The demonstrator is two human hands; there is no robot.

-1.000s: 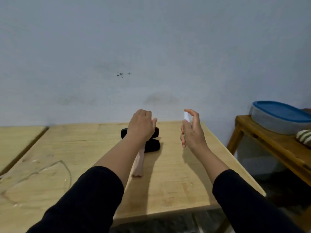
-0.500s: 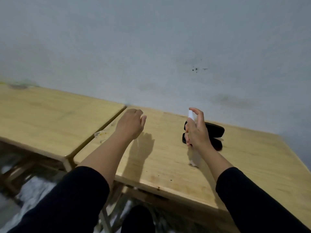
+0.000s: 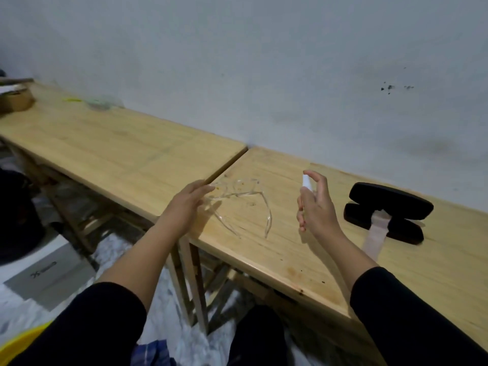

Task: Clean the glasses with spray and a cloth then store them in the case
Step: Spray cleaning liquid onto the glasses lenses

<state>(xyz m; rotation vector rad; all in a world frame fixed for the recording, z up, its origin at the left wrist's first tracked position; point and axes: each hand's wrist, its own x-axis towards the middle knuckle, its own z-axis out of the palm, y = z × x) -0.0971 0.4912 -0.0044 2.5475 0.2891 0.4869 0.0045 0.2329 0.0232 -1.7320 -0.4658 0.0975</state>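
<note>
Clear-framed glasses (image 3: 239,200) lie with arms unfolded on the wooden table (image 3: 290,254) near its left edge. My left hand (image 3: 186,206) reaches to their left end, fingers spread, fingertips at the frame; I cannot tell whether they touch it. My right hand (image 3: 315,207) holds a small white spray bottle (image 3: 306,182) upright to the right of the glasses, index finger on its top. An open black glasses case (image 3: 388,210) lies further right. A pale pink cloth (image 3: 375,237) hangs out of the case toward me.
A second wooden table (image 3: 118,151) adjoins on the left, with a brown box (image 3: 15,100) and greenish clutter (image 3: 101,103) at its far end. The wall runs close behind both tables. Below lie a grey box (image 3: 45,276) and a yellow object (image 3: 18,344).
The view has swung left. My left hand moved from above the case over to the glasses' left end. My right hand keeps hold of the spray bottle and now is beside the glasses.
</note>
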